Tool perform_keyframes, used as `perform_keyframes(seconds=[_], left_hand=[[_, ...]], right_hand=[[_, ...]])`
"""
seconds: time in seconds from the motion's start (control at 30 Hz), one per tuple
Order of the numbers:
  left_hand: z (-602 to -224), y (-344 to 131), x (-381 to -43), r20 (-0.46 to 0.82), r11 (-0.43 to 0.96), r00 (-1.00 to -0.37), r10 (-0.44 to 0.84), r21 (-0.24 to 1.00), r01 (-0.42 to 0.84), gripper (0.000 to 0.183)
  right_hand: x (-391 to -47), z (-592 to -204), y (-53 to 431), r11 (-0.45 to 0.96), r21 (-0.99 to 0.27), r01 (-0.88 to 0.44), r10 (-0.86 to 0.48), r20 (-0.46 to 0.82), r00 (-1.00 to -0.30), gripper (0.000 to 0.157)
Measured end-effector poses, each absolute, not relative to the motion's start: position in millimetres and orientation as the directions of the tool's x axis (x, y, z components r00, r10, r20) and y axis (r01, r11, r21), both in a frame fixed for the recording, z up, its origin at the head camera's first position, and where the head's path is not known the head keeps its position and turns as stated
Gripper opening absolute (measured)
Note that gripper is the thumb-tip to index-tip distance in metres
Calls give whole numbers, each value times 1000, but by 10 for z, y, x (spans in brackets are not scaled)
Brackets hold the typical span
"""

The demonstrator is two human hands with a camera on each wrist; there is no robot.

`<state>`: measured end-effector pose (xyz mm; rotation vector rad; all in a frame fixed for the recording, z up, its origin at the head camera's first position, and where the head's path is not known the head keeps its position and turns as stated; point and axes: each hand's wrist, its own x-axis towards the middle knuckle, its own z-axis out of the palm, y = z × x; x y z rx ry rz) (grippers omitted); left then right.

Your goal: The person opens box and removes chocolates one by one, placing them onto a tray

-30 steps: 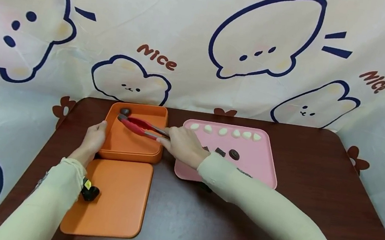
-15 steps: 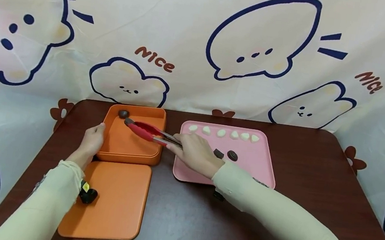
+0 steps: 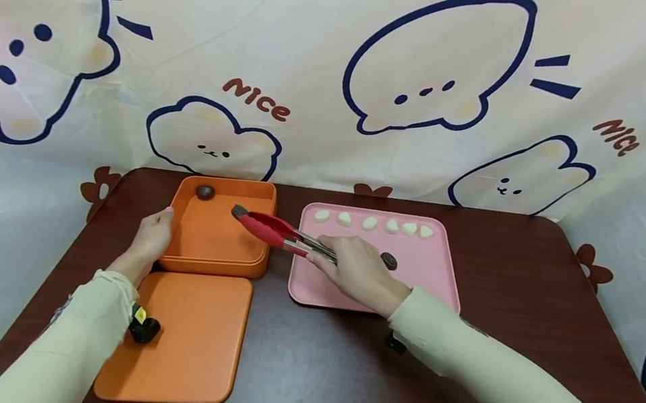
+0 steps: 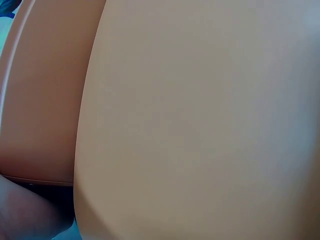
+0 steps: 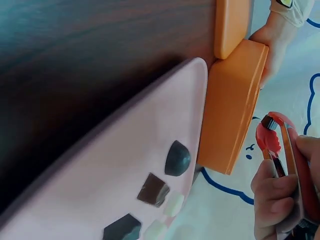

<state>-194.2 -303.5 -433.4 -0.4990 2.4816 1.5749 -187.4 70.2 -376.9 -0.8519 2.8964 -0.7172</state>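
Note:
My right hand [image 3: 360, 269] grips red-and-metal tongs [image 3: 273, 230], their dark tips above the right part of the orange box [image 3: 213, 265]. No piece shows between those tips. Against the box's left wall, my left hand [image 3: 151, 238] holds it at the rim. One dark chocolate-like piece [image 3: 205, 193] lies in the box's far left corner. On the pink tray [image 3: 436, 295], partly behind my right hand, a round dark piece [image 3: 389, 260] shows. The right wrist view has a rounded dark piece [image 5: 177, 159], a square one [image 5: 153, 190] and an angular one [image 5: 122, 227] there.
Several small white pieces [image 3: 369, 223] line the tray's far edge. A flat orange lid [image 3: 182, 339] lies in front of the box, under my left forearm. The dark wooden table [image 3: 301, 369] ends at a patterned cloth [image 3: 317, 58] behind and at both sides.
My right hand has moved the tongs to the right, away from the dark piece in the box's corner and back over the tray. My left hand stays on the box.

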Motion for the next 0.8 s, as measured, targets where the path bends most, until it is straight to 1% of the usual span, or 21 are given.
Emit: perform_keyframes(seconds=[0.27, 0.6, 0.8], left_hand=[[-4328, -3028, -1928, -320, 387, -929, -185, 845, -368, 49], [-4357, -3021, -1929, -302, 391, -933, -197, 848, -357, 52], [-4333, -3052, -1905, -273, 410, -939, -208, 848, -337, 52]], right_hand=[[-1795, -3757, 927, 767, -443, -464, -482, 81, -873, 17], [-1655, -3742, 1322, 768, -474, -430, -439, 98, -893, 16], [-1595, -3774, 1567, 783, -473, -403, -412, 90, -907, 26]])
